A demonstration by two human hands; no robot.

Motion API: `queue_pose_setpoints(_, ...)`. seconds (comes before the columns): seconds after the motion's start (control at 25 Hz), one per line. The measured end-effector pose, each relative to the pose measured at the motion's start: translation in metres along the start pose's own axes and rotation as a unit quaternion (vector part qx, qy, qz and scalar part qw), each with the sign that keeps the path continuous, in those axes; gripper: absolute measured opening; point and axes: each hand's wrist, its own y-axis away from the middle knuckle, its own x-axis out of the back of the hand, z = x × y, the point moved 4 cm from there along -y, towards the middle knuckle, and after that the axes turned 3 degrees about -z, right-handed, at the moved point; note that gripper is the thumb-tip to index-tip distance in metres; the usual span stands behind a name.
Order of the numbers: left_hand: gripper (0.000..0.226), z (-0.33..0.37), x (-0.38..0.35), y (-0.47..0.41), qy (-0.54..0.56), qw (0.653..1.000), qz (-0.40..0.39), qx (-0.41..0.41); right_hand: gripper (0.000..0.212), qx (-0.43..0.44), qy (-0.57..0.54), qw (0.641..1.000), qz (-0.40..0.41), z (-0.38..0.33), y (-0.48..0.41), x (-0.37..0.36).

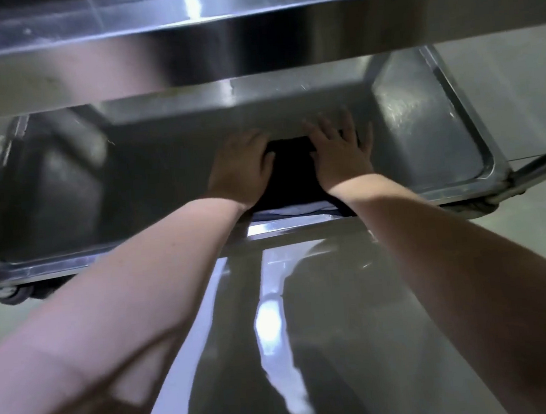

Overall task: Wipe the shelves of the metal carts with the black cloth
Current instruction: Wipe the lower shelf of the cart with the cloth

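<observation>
The black cloth (291, 169) lies on the lower shelf (424, 149) of a metal cart, reaching to the shelf's near rim. My left hand (242, 168) presses on the cloth's left side, with its fingers bent over the cloth's far left corner. Flat on the right side of the cloth rests my right hand (339, 151), fingers spread and straight. Both forearms reach in under the cart's upper shelf (252, 45), which crosses the top of the view and hides the back of the lower shelf.
A cart leg and rail (536, 163) stick out at the right corner of the lower shelf. A caster wheel (17, 294) shows under the left front corner. Glossy floor (340, 332) lies below me, with light reflections.
</observation>
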Motion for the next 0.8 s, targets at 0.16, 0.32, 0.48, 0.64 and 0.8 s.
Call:
queue_pose_setpoints(0.16, 0.051, 0.027, -0.018, -0.006, -0.089, 0.99, -0.103, 0.037, 0.039, -0.017, 0.064, 0.998, 0.006, 0.004, 0.011, 0.013)
queue_pose_setpoints(0.32, 0.031, 0.043, 0.011, -0.003, -0.134, 0.985, -0.088, 0.059, 0.03, -0.036, 0.033, 0.999, 0.005, -0.008, 0.029, 0.045)
queue_pose_setpoints(0.48, 0.026, 0.078, 0.071, 0.024, -0.061, 0.997, -0.035, -0.019, 0.028, -0.024, 0.006, 0.999, 0.048, 0.005, 0.095, 0.093)
queue_pose_setpoints(0.64, 0.022, 0.144, 0.126, 0.097, -0.104, 0.983, -0.043, -0.144, 0.017, 0.002, -0.065, 0.991, 0.119, 0.029, 0.2, 0.166)
queue_pose_setpoints(0.8, 0.01, 0.206, 0.189, 0.143, -0.035, 0.987, -0.124, -0.094, 0.01, -0.018, -0.125, 0.988, 0.089, 0.025, 0.279, 0.236)
